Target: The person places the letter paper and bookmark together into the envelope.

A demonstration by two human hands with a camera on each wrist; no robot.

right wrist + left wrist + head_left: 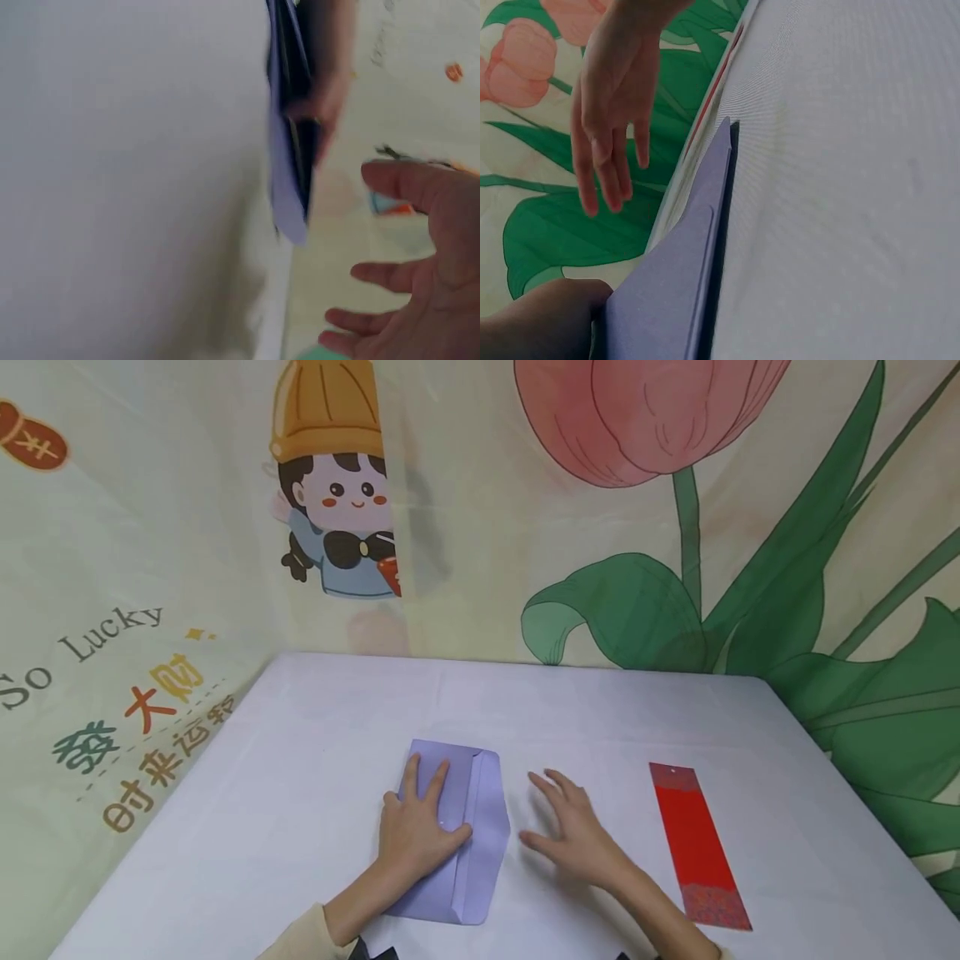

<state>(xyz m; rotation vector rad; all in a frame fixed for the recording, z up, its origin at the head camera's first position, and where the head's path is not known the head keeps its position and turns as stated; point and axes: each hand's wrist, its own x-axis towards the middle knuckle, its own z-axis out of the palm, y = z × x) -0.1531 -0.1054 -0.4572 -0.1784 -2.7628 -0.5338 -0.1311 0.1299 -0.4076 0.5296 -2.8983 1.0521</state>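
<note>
The pale printed backdrop takes up the top and left of the head view, and a white-covered table spreads across the lower part. On the backdrop, a pink tulip with green leaves stands at the upper right, coloured lettering runs down the left side, and a cartoon figure in a yellow hat sits left of the top centre. The purple envelope lies on the table in the lower middle of the frame, its flap unfolded toward the right. A red strip with patterned ends lies slantwise at the lower right, well apart from the envelope. The left hand rests on the envelope, fingers spread wide and thumb stretched toward the flap. The right hand hovers between envelope and strip, fingers and thumb wide apart and holding nothing; the left wrist view shows it at upper left, away from the paper. In the right wrist view the envelope appears blurred and nearly edge-on at upper centre. A cream sleeve shows at the bottom edge of the head view, and the strip's top end bears a small white spot.
</note>
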